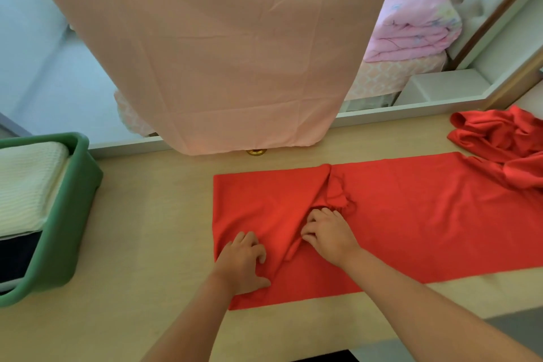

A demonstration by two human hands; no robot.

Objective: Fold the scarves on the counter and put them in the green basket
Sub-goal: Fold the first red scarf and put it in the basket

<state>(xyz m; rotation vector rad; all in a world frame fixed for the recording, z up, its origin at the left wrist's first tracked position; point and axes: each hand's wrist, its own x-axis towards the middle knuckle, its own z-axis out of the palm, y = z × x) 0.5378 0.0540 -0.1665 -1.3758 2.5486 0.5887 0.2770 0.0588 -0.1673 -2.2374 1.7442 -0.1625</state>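
Note:
A long red scarf (411, 214) lies spread across the beige counter (147, 229), its right end bunched in a heap at the far right (499, 138). A raised wrinkle runs through its left part. My left hand (244, 258) rests on the scarf's left end, fingers bent down onto the cloth. My right hand (329, 232) sits just right of the wrinkle and its curled fingers gather a fold of red cloth. The green basket (67, 214) stands at the counter's left edge, holding a folded cream scarf (26, 185) and a dark one beneath it.
A pink cloth (220, 53) hangs down behind the counter's far edge, above a small gold knob (256, 151). Behind lies a bed with a folded pink quilt (411, 15). The counter's near edge runs along the bottom right.

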